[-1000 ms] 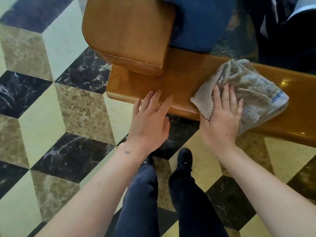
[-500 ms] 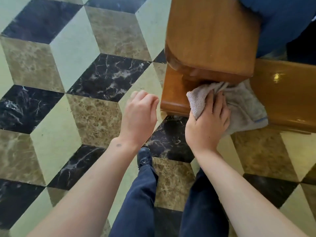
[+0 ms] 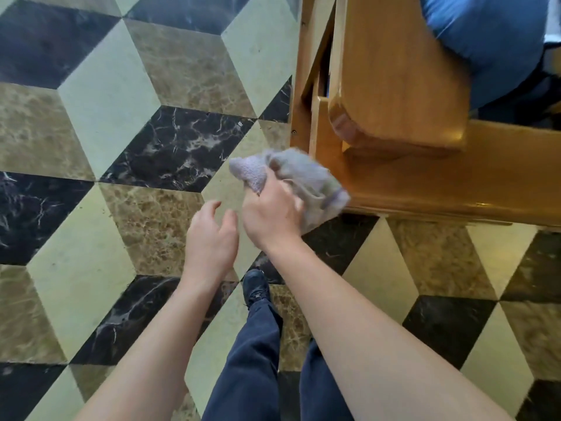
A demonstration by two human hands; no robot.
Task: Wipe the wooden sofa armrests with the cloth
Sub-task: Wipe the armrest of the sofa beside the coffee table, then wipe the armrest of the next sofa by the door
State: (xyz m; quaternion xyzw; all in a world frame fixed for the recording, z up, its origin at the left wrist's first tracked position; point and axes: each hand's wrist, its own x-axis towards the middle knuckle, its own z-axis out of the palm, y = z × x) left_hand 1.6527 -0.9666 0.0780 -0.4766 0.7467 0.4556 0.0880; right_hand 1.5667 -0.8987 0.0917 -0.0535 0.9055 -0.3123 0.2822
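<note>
A glossy wooden sofa armrest (image 3: 403, 80) fills the upper right, above the sofa's lower front rail (image 3: 440, 177). My right hand (image 3: 271, 214) grips a bunched grey-beige cloth (image 3: 306, 177) just off the rail's left corner, over the floor. The cloth's right part overlaps the rail's corner. My left hand (image 3: 211, 238) hovers close to the left of the right hand with loosely curved fingers, holding nothing and touching nothing.
A blue cushion (image 3: 485, 41) lies on the sofa at the top right. The floor is a cube-pattern marble tiling (image 3: 127, 147) in black, brown and cream. My dark trouser legs and a black shoe (image 3: 256, 288) stand below the hands.
The cloth slid left along the rail and now hangs bunched off its left corner. My left hand left the rail and moved down beside the right hand. The view shifted left.
</note>
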